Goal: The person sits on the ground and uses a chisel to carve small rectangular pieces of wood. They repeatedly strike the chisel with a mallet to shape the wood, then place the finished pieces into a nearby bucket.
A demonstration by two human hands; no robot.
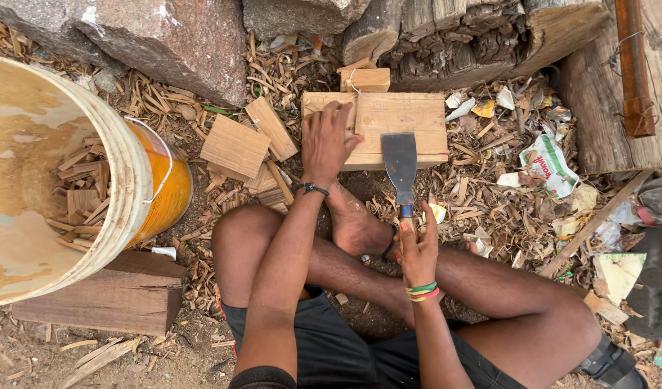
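Head camera looks down on a person seated cross-legged on bare ground strewn with wood shavings. Their left hand (329,140) presses flat, fingers closed down, on a small pale wooden piece (333,115) lying on the left part of a thick rectangular wooden block (410,119). Their right hand (417,248) is wrapped tight round the handle of a broad flat-bladed steel chisel (400,164), whose blade lies over the block's near edge, just right of the left hand. Good practice, judging by this, is keeping the holding fingers clear of the blade's edge and the piece pinned firmly. A large white plastic bucket (133,180) of offcuts stands at left, with thin square wooden tiles (235,146) between it and the block.
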